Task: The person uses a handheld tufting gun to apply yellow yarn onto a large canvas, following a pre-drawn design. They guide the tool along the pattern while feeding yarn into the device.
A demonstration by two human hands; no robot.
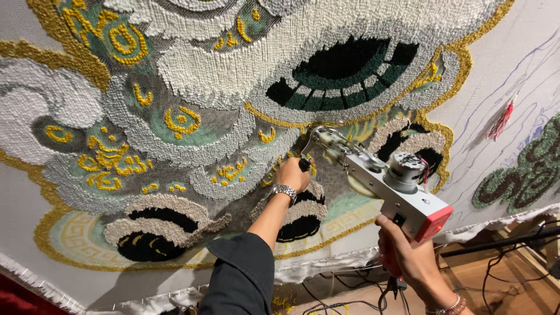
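Observation:
My right hand (408, 251) grips the handle of a white tufting gun (391, 186) with a red rear block and an exposed motor. Its needle end (318, 135) presses against the stretched cloth. My left hand (293, 173), with a metal watch on the wrist, holds the gun's black front grip close to the cloth. The cloth carries a large tufted rug design (192, 116) in white, grey, pale green, black and yellow. The needle sits by a yellow outline under a dark green and black patch (344, 76).
Bare white backing cloth (513, 64) with blue drawn lines lies to the right, with a red yarn tassel (501, 121) and a dark green tufted patch (528, 169). Black cables (350, 294) and a wooden floor (501, 280) show below the frame's lower edge.

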